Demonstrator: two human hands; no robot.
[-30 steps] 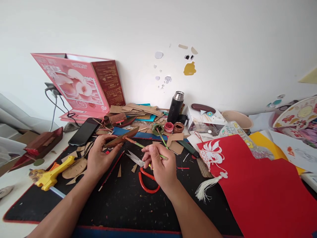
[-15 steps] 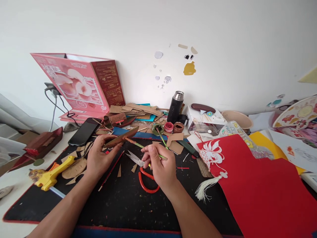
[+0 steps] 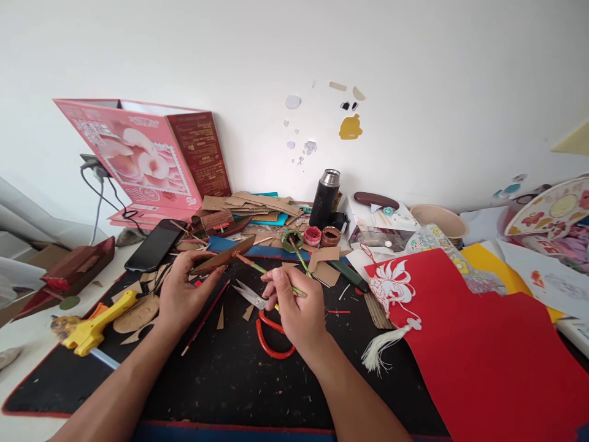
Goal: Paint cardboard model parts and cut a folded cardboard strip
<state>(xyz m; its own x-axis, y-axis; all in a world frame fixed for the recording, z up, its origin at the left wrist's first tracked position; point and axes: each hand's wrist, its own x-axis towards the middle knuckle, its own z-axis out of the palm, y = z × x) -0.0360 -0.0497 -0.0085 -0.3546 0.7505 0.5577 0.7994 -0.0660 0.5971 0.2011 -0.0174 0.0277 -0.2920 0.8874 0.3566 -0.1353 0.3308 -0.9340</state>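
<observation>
My left hand pinches a flat, pointed brown piece, apparently painted cardboard, and holds it tilted above the black mat. In my right hand is a paintbrush with a green handle, its brown-coated tip against or just beside that piece. Scissors with red handles lie partly hidden under the right hand. A thin dark red brush rests between the hands. Behind them stand open paint jars: green with a green stick in it, red and brown.
A yellow glue gun, a phone and a small brown model boat are on the left. Cardboard scraps and a black thermos stand at the back. A large red sheet covers the right side.
The brush tip has shifted slightly to the right along the brown piece. Both hands keep their grips, and the view has moved a little.
</observation>
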